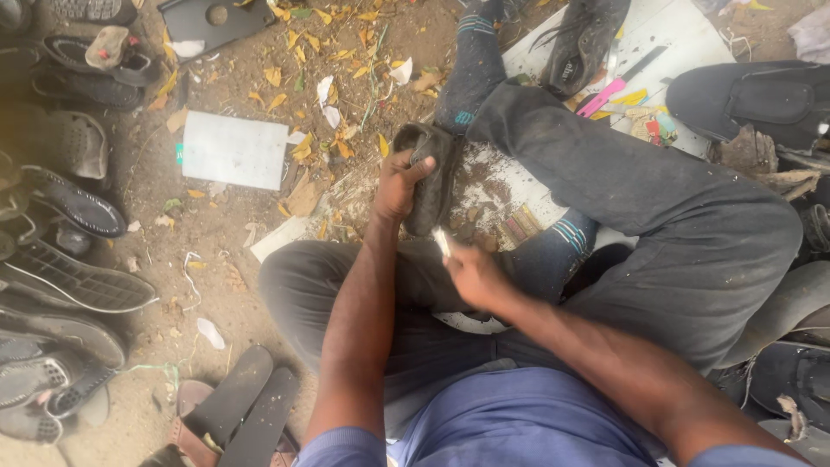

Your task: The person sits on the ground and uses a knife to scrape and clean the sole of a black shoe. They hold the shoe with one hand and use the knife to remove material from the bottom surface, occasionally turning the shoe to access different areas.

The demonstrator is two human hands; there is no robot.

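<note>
Ground (216,233) of bare dirt spreads left, ringed by old shoes (60,285) along its left edge, with open room around a white sheet (233,149). Near the middle, the left hand (396,186) reaches forward, its grip shut around a dark worn shoe (432,177). The right hand (474,275), bent inward, pinches a small pale tool (442,241) just beside the shoe.

A flat white rectangular sheet or card (234,150) is lying on the dirt ground in the upper left of the frame, with a small green tab showing at its left edge. A dark flat rectangular tray-like piece (216,21) is lying at the top edge, left of centre. No screens or signs are showing anywhere in the frame.
</note>
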